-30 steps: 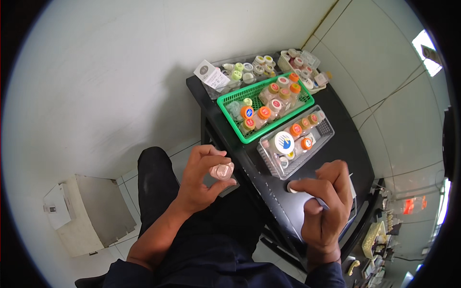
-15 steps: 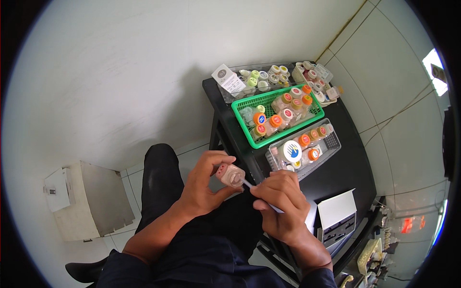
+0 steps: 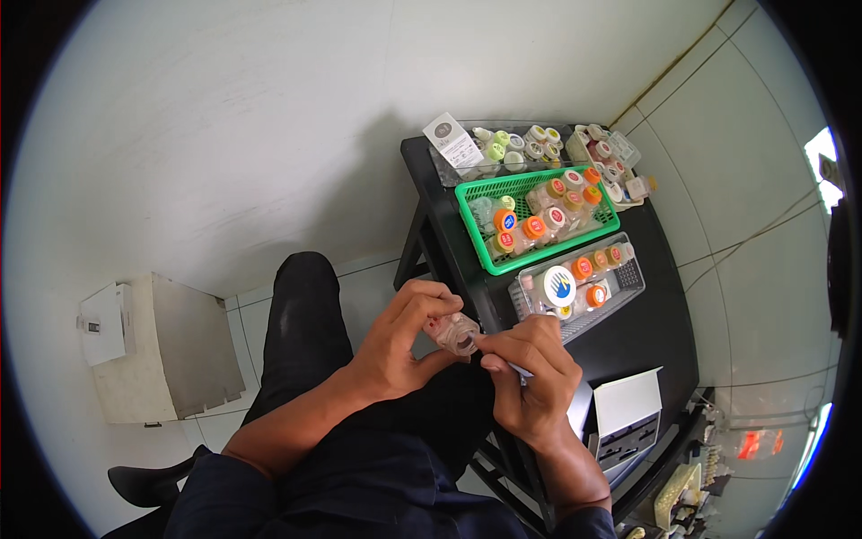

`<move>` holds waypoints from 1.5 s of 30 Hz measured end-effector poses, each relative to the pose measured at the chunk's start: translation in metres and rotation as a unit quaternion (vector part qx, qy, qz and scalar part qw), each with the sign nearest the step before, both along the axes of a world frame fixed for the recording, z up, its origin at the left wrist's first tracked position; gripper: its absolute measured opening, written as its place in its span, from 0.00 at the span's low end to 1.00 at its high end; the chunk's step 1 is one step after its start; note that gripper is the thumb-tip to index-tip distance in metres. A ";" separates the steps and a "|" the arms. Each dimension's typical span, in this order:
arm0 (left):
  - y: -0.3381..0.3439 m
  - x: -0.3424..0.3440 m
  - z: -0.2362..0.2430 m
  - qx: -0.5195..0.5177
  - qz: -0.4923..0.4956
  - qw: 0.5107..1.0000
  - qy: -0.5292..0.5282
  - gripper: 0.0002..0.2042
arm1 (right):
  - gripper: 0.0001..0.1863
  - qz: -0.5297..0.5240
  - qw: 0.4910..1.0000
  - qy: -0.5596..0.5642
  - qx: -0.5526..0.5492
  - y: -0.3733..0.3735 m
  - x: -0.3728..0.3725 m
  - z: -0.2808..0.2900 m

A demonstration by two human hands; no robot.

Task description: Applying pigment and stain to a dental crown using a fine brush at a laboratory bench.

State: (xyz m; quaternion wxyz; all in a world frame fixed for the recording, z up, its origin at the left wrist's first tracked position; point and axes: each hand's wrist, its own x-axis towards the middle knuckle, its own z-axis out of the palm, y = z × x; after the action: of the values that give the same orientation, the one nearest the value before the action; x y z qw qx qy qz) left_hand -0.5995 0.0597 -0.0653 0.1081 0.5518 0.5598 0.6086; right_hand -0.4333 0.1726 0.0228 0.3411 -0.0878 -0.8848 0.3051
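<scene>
In my left hand (image 3: 393,349) I hold a small clear bottle (image 3: 445,331) tilted on its side, thumb below and fingers above. Something pinkish shows inside, and its uncapped mouth faces right. My right hand (image 3: 537,375) is closed round a thin pale stick-like tool (image 3: 521,370), its fingertips right at the bottle's mouth. The tool's back end peeks out under the fingers; its tip is mostly hidden by the fingers and the rim, so I cannot tell how deep it sits. Both hands are over my lap, beside the black table's near left edge.
On the black table (image 3: 669,296) stand a green basket (image 3: 489,267) and a grey basket (image 3: 582,325), both holding several capped bottles. Behind them are a clear tray of small jars (image 3: 514,162) and a cream basket (image 3: 579,148). A white-lidded box (image 3: 628,400) lies nearer, right of my right hand.
My right hand has moved closer to the bottle's mouth, and less of the tool shows between them. The whole view has shifted a little, with the table now further right.
</scene>
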 end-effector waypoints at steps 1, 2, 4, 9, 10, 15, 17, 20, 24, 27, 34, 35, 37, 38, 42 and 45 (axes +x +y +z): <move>0.000 0.000 0.002 0.000 0.004 1.000 0.007 0.33 | 0.13 -0.012 1.000 0.006 0.018 0.000 0.000 0.000; 0.000 0.000 0.002 0.000 0.006 1.000 0.006 0.33 | 0.14 -0.024 0.999 0.011 0.035 0.000 -0.001 0.001; 0.000 -0.001 0.002 0.001 0.011 1.000 0.007 0.33 | 0.14 -0.002 0.999 0.007 0.033 -0.001 0.002 0.000; -0.002 0.000 0.005 -0.012 -0.008 1.000 0.000 0.31 | 0.14 0.007 0.999 0.008 0.032 0.002 0.000 -0.001; -0.002 0.001 0.005 -0.017 -0.011 1.000 -0.011 0.30 | 0.14 -0.003 0.999 0.014 0.042 0.001 0.000 -0.001; -0.001 0.000 0.004 -0.006 -0.008 1.000 -0.006 0.30 | 0.12 0.020 0.999 0.001 0.027 0.000 0.001 0.001; 0.000 0.000 0.005 -0.002 -0.007 1.000 -0.007 0.31 | 0.10 -0.021 1.000 0.007 0.018 0.000 -0.001 0.001; -0.001 -0.002 0.010 -0.014 -0.014 1.000 -0.008 0.31 | 0.09 0.017 1.000 -0.008 0.017 0.003 0.002 0.005; -0.005 -0.006 0.008 -0.032 -0.050 0.998 -0.031 0.29 | 0.10 -0.016 1.000 0.006 0.018 0.006 0.001 0.005; -0.004 -0.009 0.002 -0.030 -0.073 0.995 -0.063 0.28 | 0.05 -0.009 0.999 -0.025 0.044 0.006 0.000 0.011; -0.001 -0.010 0.004 -0.018 -0.110 0.992 -0.058 0.26 | 0.14 -0.018 0.993 0.010 0.116 0.003 0.001 0.006; -0.001 -0.010 0.000 -0.019 -0.113 0.992 -0.057 0.26 | 0.14 0.004 0.994 0.011 0.111 0.003 0.001 0.007; -0.002 -0.010 -0.006 0.001 -0.108 0.989 -0.099 0.26 | 0.14 0.011 0.996 0.002 0.087 0.005 0.002 0.010; -0.003 -0.008 -0.006 0.000 -0.110 0.989 -0.099 0.26 | 0.14 0.021 0.998 -0.008 0.063 0.006 0.003 0.011; -0.001 -0.003 -0.001 -0.009 -0.127 0.986 -0.107 0.28 | 0.14 -0.054 0.993 0.008 0.108 0.004 0.002 0.003; -0.002 -0.004 0.000 -0.023 -0.122 0.986 -0.113 0.28 | 0.12 -0.018 0.996 0.044 0.075 0.003 0.001 0.002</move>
State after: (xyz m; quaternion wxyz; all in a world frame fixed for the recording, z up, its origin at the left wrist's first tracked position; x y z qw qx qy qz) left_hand -0.6033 0.0575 -0.0654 0.2562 0.5410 0.4866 0.6363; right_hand -0.4325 0.1758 0.0251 0.3906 -0.0639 -0.8877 0.2354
